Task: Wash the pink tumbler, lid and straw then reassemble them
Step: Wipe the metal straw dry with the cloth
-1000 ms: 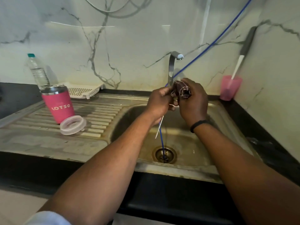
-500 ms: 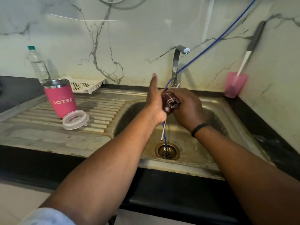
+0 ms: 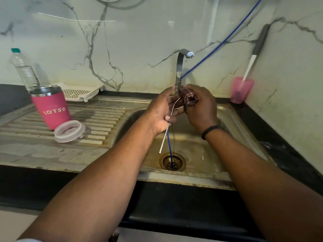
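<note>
Left hand (image 3: 161, 112) fingers curled round steeply tilted metal straw (image 3: 164, 137), long end toward drain (image 3: 172, 161).

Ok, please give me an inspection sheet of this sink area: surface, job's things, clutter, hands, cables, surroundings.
Surface: steel sink with ribbed drainboard, stained; black counter around it.
Job's things: pink tumbler upright on the drainboard, clear lid lying beside it; metal straw over the basin.
Clutter: water bottle, white tray, pink cup holding a brush.
Hands: left hand holds the straw; right hand grips a dark scrubber at the straw's top.
Cables: blue hose runs from the wall down into the drain.
Surroundings: marble wall, faucet; no water stream visible.
</note>
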